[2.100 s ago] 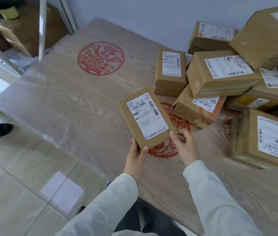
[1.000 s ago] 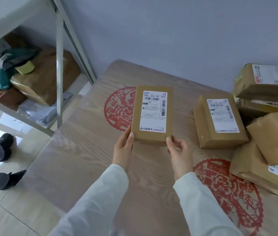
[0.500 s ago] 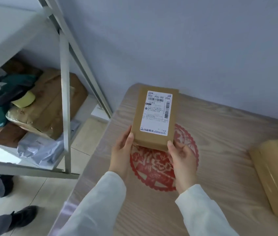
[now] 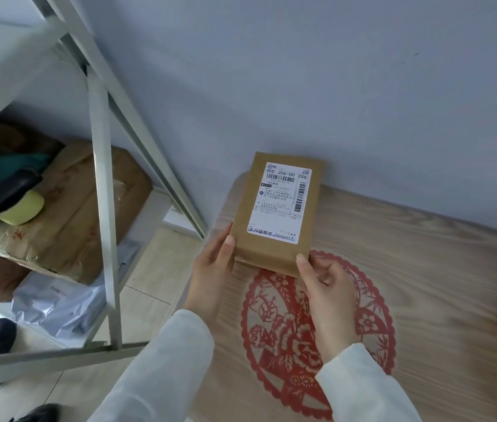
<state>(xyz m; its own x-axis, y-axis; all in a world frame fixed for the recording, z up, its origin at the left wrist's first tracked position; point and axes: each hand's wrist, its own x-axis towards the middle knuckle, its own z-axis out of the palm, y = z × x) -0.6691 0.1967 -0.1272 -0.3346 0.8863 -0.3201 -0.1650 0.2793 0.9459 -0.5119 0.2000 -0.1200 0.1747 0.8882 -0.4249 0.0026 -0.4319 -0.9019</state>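
Left hand [image 4: 213,263] and right hand [image 4: 325,284]: both grasp the near end of a labelled parcel [image 4: 277,208], raised over a wooden table [image 4: 424,284] with red paper-cut motif [image 4: 317,330]; grey wall behind; metal shelving [image 4: 104,208] left.

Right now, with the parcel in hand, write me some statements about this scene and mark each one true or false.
1. The left hand and the right hand both hold the cardboard box by its near end. True.
2. The box's white label faces up towards the camera. True.
3. The box sits in the middle of the red paper-cut design. False: only its near end overlaps the design's far edge, and the rest reaches towards the wall.
4. The metal rack stands to the right of the table. False: it stands to the table's left.
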